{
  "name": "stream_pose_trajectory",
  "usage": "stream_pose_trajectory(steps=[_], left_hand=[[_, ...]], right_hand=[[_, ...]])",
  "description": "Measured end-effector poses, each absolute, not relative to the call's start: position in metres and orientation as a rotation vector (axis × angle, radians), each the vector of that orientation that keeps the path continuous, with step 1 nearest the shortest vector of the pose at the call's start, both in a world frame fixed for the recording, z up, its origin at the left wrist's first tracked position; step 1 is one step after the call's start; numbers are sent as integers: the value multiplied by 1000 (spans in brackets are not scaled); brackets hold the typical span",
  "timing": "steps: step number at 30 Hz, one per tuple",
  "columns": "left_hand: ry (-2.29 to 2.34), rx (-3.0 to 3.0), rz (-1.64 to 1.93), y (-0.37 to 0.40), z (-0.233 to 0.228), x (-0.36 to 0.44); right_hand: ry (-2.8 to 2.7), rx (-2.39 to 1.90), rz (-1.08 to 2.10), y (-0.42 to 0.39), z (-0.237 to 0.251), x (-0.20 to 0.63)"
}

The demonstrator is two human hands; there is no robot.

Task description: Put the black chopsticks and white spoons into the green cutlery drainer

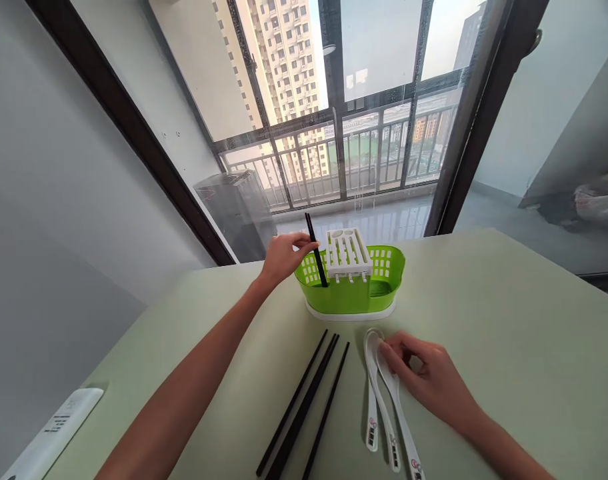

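My left hand (285,257) pinches a pair of black chopsticks (316,252) near their upper part. They lean slightly, their lower ends inside the left compartment of a green utensil basket (348,297) with a white base. A slotted white rack (348,252) with small hooks covers the basket's middle. At the front right, my right hand (427,373) has thumb and fingers closed on the bowl end of a white spoon (400,407). Two more white spoons (371,400) lie beside it, overlapping at the bowls. Several black chopsticks (304,407) lie on the table left of the spoons.
The pale green table (484,320) has its far edge just behind the basket. A white device (54,430) with printed markings lies at the left edge. Beyond the table stand a dark-framed glass door, a grey appliance (239,207) and a balcony railing.
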State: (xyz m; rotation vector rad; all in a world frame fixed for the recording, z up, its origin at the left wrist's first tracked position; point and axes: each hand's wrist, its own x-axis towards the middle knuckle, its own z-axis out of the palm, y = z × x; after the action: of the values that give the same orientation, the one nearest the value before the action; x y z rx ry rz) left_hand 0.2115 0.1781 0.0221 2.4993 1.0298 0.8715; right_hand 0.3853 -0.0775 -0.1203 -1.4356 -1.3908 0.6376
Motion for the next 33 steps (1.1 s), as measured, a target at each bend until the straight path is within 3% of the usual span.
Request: stream_pose_trajectory(steps=[14, 22, 33], left_hand=[[972, 2466, 861, 186, 16, 223], [1364, 2128, 1316, 145, -9, 171], [1271, 2453, 127, 24, -67, 114]], right_hand=[[-1388, -1451, 644, -77, -117, 385], [-1253, -1499, 661, -75, -119, 389], [-1080, -1588, 648, -72, -122, 397]])
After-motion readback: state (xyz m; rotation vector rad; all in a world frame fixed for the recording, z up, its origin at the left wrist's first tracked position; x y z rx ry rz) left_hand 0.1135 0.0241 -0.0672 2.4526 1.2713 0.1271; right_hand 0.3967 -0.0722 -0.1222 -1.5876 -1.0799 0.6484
